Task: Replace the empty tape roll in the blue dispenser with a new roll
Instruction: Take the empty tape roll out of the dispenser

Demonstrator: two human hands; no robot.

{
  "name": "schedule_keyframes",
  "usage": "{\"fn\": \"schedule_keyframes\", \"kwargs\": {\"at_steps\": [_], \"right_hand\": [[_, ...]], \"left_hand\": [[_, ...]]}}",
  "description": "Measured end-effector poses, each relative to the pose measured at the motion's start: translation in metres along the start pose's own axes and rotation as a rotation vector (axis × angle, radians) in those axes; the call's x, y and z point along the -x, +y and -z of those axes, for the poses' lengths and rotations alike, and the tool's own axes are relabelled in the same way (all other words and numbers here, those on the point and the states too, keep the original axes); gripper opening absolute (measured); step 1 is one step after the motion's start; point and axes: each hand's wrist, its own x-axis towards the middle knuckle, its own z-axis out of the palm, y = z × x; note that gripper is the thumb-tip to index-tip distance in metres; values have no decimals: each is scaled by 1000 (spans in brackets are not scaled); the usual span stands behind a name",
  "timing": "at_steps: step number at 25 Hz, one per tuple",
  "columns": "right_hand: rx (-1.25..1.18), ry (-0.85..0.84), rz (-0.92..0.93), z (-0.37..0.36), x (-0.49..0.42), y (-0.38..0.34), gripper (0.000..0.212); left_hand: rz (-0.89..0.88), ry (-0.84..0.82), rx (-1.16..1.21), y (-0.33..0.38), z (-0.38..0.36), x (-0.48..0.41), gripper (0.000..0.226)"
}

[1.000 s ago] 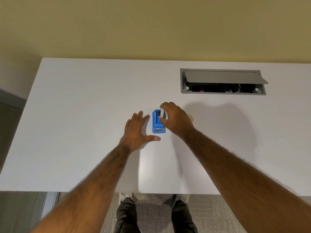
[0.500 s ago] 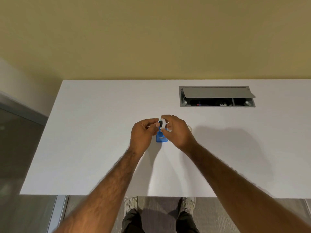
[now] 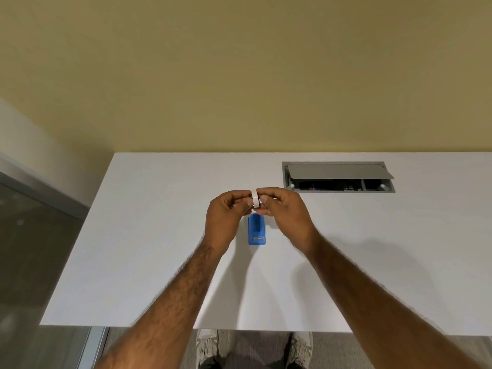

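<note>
While both hands pinch the tape roll (image 3: 255,198), now lifted above the dispenser (image 3: 257,230) (left (image 3: 226,217), right (image 3: 286,210)), white table (image 3: 149,235) unchanged.

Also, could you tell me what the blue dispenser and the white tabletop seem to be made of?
The small blue tape dispenser looks like moulded plastic: uniform saturated colour, rounded edges, soft sheen. The flat white tabletop looks like matt laminate, judging by its even, glare-free surface, though what lies beneath cannot be told.
</note>
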Motion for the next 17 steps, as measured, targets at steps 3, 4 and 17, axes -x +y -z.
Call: {"fn": "schedule_keyframes", "kwargs": {"at_steps": [3,4,17], "right_hand": [[-42,7,-14,1,0,0,22],[-63,4,-27,2,0,0,21],[-97,88,-79,-2,-4,0,24]], "left_hand": [[8,-5,-9,4,-1,0,15],[15,-5,-5,4,-1,0,14],[-32,87,-157,1,-15,9,31]]}}
